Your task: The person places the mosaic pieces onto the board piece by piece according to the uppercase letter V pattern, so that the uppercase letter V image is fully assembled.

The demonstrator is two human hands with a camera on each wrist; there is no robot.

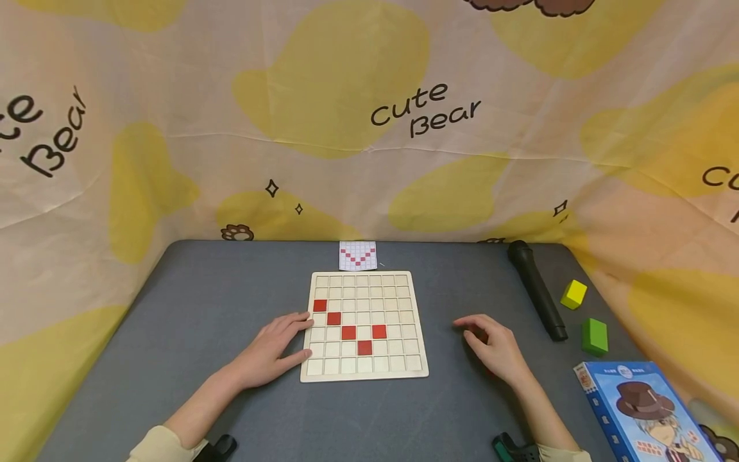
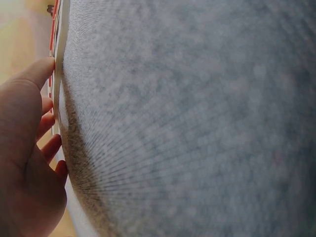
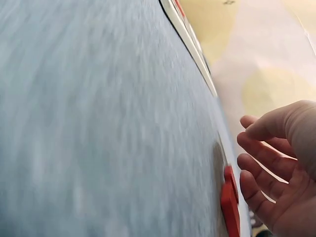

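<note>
While the head view shows the left hand (image 1: 262, 353) resting, relaxed, on the edge of the white grid board (image 1: 365, 306), the right hand (image 1: 498, 350) beyond it bends loosely, holding nothing. The left-wrist view has the left thumb (image 2: 38, 74) touching it; the right-wrist view, red pieces (image 3: 229, 210) beside the right hand.

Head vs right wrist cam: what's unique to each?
Only head: the left hand at the board's left edge, the pattern card, yellow block, green block, blue box. The microphone is clear only here; a dark blur at the wrist frame's bottom is unidentifiable.

Only right wrist: loose red pieces on the table, close by the fingers.

Both: the right hand, grid board (only an edge in the wrist view), grey table and patterned cloth.
</note>
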